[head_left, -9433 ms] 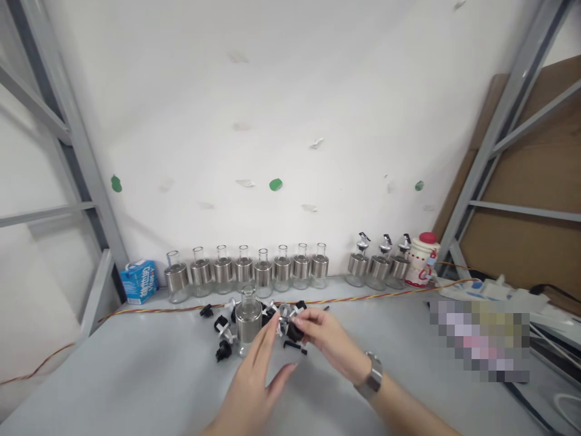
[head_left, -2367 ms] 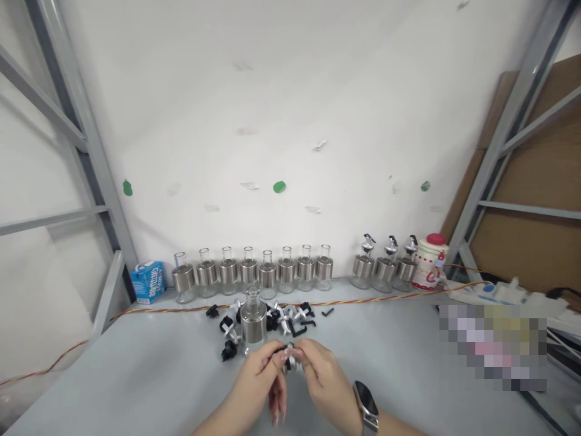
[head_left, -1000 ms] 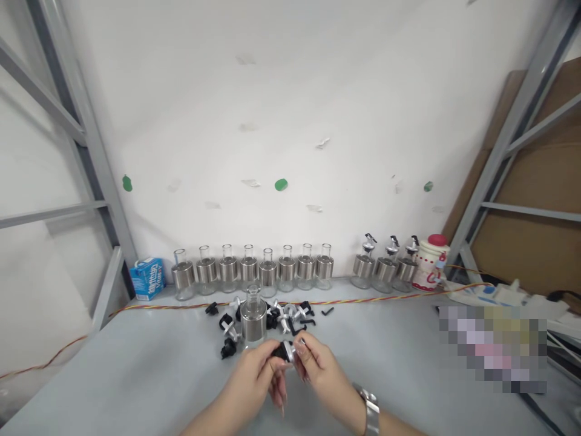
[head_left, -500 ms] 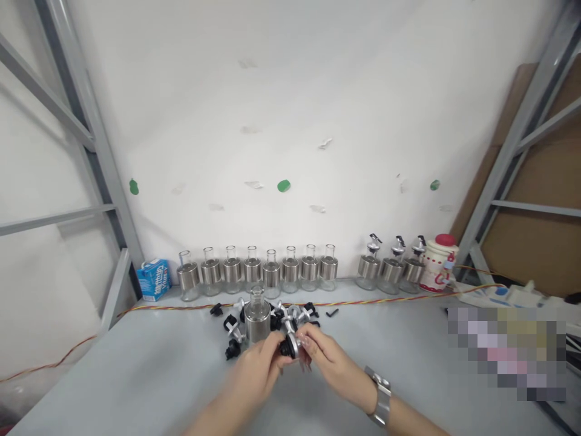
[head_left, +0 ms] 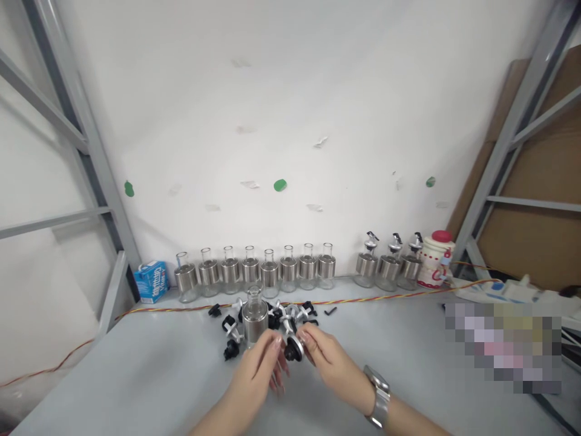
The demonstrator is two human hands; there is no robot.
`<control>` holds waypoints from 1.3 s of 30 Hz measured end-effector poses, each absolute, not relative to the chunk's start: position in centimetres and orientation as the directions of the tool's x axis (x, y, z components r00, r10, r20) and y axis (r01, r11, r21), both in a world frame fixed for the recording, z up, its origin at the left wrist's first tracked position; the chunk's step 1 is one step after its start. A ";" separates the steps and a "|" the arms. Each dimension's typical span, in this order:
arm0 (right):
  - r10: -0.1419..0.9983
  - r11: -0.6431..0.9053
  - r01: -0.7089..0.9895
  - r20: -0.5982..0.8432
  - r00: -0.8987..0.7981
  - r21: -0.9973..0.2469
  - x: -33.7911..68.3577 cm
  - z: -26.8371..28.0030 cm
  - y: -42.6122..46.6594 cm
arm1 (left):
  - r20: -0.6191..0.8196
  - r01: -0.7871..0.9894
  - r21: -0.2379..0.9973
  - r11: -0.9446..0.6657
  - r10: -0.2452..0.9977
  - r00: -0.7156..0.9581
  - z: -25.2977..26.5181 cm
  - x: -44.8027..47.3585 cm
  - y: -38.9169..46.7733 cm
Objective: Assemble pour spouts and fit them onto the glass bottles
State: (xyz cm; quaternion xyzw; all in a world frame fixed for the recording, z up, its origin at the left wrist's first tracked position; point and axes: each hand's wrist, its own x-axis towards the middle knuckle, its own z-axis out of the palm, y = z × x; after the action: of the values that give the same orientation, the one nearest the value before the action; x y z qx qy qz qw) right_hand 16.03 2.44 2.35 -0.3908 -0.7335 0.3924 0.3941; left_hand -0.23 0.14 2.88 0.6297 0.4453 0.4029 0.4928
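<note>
and there it is, a moment ago the left hand (head_left: 258, 366) was pinching the black end of this stopper (head_left: 293, 349), and now those fingers have come away, so the piece looks to be in the right hand (head_left: 327, 358) alone. the right thumb and fingertips grip it on the far side of its silvery disc, black plug turned outward. the left is loosely curled just beside it, nothing visible in its grasp; whether a fingertip brushes the plug, i can't tell. so the work, as i judge it, has passed from two-handed handling to one-handed holding, low over the grey, smooth surface (head_left: 122, 369).

look at the materials: round, shiny disc, dark plug that seems rubbery. just beyond the left hand stands a bottle (head_left: 255, 315), clear glass neck, brushed-metal sleeve, its mouth uncapped. loose parts (head_left: 231, 330), silver and matt black, lie scattered around it, with a bent black piece (head_left: 331, 311) off to the right. behind, a row of bare-necked bottles (head_left: 269, 274), then three bottles wearing spouts (head_left: 367, 265).
</note>
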 end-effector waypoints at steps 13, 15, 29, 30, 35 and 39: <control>0.744 -0.278 -0.150 -0.114 -0.659 -0.949 14.7 1.4 2.7 | -0.050 -0.089 0.992 0.089 0.927 0.371 0.7 0.9 0.3; 0.770 -0.247 -0.110 -0.126 -0.625 -0.963 14.6 1.4 2.6 | -0.055 -0.076 0.993 0.087 0.935 0.352 0.7 1.0 0.3; 0.921 0.240 0.031 0.217 -0.325 -0.970 14.4 1.7 0.7 | 0.174 0.306 0.924 -0.231 0.964 0.203 1.0 0.9 -0.3; 0.917 0.254 0.030 0.231 -0.326 -0.967 14.4 1.6 0.6 | 0.175 0.313 0.919 -0.240 0.959 0.222 1.0 0.9 -0.4; 0.898 0.261 -0.031 0.254 -0.359 -0.965 14.4 1.6 0.2 | 0.130 0.251 0.945 -0.209 0.945 0.300 0.8 1.0 -0.8; 0.879 0.226 -0.168 0.275 -0.389 -0.959 14.3 2.2 -0.3 | 0.114 0.171 0.972 -0.159 0.962 0.247 0.5 1.2 -0.8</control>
State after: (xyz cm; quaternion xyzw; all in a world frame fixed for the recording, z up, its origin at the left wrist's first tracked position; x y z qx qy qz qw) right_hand 14.32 -0.32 2.20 -0.2852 -0.6235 0.5528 0.4737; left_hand 1.23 -0.80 0.52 0.6344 0.4466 0.4207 0.4703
